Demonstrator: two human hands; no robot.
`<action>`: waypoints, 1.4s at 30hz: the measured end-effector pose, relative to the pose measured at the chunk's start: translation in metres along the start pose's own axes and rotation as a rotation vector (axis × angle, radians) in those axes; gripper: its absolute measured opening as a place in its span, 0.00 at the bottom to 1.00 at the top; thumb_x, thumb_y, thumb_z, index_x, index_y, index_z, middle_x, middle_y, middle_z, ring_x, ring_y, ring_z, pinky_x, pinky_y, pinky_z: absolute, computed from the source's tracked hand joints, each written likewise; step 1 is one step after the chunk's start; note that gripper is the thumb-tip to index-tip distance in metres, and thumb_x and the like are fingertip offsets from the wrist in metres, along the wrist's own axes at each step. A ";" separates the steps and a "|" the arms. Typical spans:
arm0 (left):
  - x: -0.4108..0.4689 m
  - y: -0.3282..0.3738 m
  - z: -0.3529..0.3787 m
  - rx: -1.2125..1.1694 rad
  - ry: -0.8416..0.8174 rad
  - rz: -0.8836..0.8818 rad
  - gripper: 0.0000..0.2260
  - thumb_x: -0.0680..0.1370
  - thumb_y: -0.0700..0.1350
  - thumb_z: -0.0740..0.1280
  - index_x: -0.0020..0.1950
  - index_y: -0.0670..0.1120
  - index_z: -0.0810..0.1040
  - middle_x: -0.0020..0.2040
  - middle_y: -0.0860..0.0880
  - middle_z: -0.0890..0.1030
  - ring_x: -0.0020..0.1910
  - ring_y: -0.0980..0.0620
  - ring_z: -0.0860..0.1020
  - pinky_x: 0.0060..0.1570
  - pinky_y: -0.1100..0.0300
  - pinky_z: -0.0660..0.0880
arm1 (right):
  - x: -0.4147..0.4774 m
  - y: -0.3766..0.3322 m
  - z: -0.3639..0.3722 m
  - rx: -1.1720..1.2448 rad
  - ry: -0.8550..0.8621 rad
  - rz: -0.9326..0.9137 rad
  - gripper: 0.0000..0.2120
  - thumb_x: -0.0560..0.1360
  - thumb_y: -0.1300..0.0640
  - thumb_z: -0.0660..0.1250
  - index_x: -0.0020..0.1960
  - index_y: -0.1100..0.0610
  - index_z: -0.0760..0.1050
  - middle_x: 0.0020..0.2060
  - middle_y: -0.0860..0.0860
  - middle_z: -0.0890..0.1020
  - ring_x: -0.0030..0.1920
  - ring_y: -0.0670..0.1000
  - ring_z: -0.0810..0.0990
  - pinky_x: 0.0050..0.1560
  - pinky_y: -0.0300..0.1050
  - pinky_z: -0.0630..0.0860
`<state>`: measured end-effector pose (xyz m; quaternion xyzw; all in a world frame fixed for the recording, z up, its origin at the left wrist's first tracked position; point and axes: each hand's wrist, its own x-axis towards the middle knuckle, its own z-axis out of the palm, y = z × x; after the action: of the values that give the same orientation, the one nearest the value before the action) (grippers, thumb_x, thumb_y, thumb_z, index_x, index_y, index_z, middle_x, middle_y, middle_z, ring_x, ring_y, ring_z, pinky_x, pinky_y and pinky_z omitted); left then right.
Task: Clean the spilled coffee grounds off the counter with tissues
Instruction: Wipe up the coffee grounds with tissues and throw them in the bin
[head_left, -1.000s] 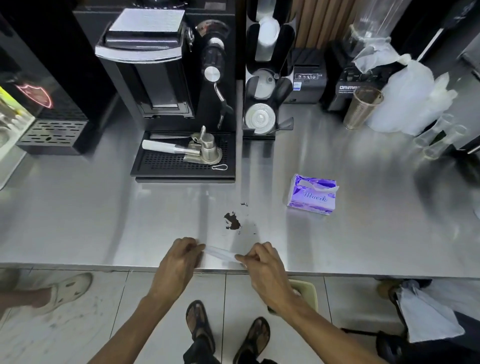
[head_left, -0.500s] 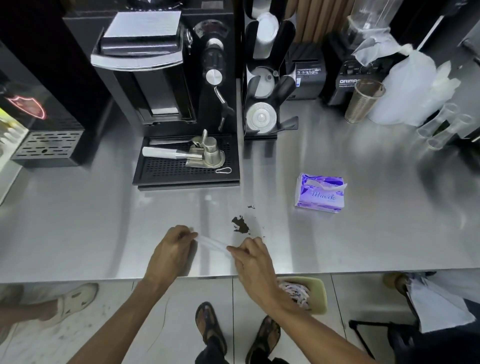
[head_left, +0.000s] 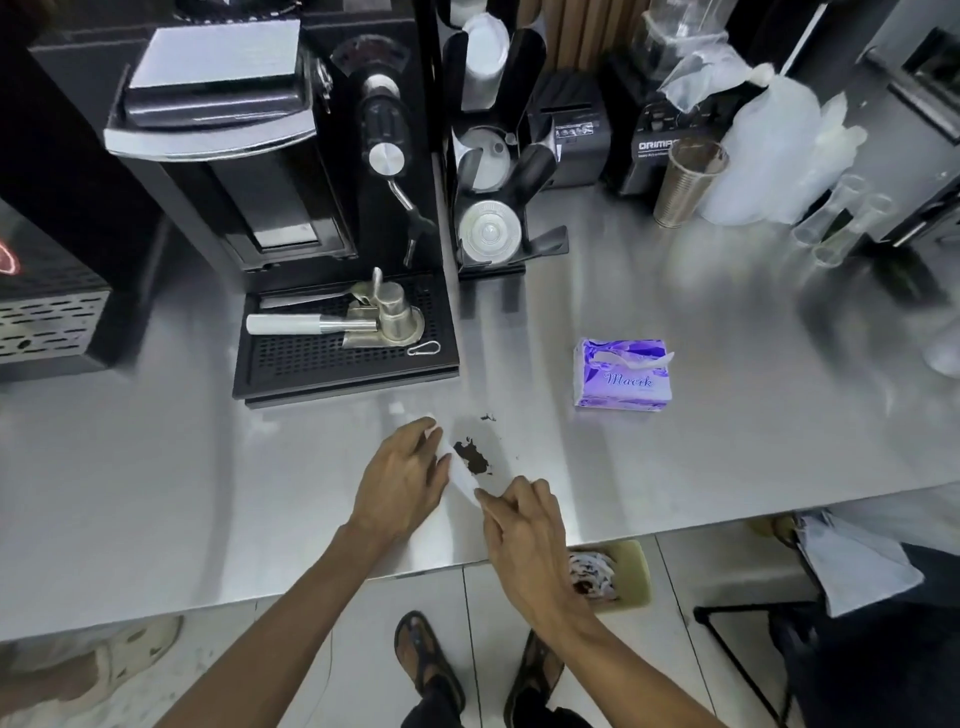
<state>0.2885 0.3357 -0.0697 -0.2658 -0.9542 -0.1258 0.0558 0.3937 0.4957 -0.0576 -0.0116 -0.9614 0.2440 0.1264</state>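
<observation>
Steel worktop: now pinching white tissue taut btwn left hand and right hand, shifted up from near edge to right beside coffee grounds, at 8 o'clock of pile; prob. ready to sweep, nothing wiped yet.

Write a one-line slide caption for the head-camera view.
Left hand and right hand hold a tissue beside coffee grounds on the counter.

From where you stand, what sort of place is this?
Probably a café or drinks-bar prep area: an espresso machine with a portafilter on its drip tray, a rack of cup lids and a blender on a steel counter.
</observation>
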 end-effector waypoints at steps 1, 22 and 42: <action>0.002 0.001 0.000 0.004 -0.004 0.020 0.18 0.79 0.50 0.59 0.60 0.39 0.79 0.61 0.44 0.77 0.56 0.46 0.78 0.57 0.55 0.77 | -0.001 -0.001 -0.001 -0.004 -0.009 0.017 0.17 0.67 0.67 0.72 0.53 0.53 0.83 0.36 0.49 0.73 0.38 0.52 0.70 0.37 0.47 0.74; 0.035 0.018 0.015 -0.055 0.003 0.110 0.21 0.80 0.52 0.56 0.60 0.40 0.80 0.62 0.45 0.78 0.59 0.47 0.78 0.59 0.56 0.74 | 0.043 0.045 -0.005 0.177 -0.023 0.353 0.08 0.75 0.68 0.65 0.51 0.61 0.80 0.45 0.50 0.76 0.42 0.51 0.77 0.42 0.42 0.76; 0.040 0.017 0.017 -0.163 0.022 0.119 0.14 0.77 0.45 0.66 0.60 0.41 0.79 0.61 0.46 0.78 0.59 0.48 0.78 0.59 0.56 0.76 | 0.115 0.027 0.013 0.245 0.040 0.336 0.16 0.71 0.73 0.62 0.56 0.61 0.76 0.43 0.55 0.80 0.39 0.53 0.79 0.41 0.47 0.78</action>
<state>0.2626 0.3746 -0.0752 -0.3244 -0.9226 -0.2021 0.0520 0.2783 0.5226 -0.0544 -0.1612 -0.9064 0.3765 0.1036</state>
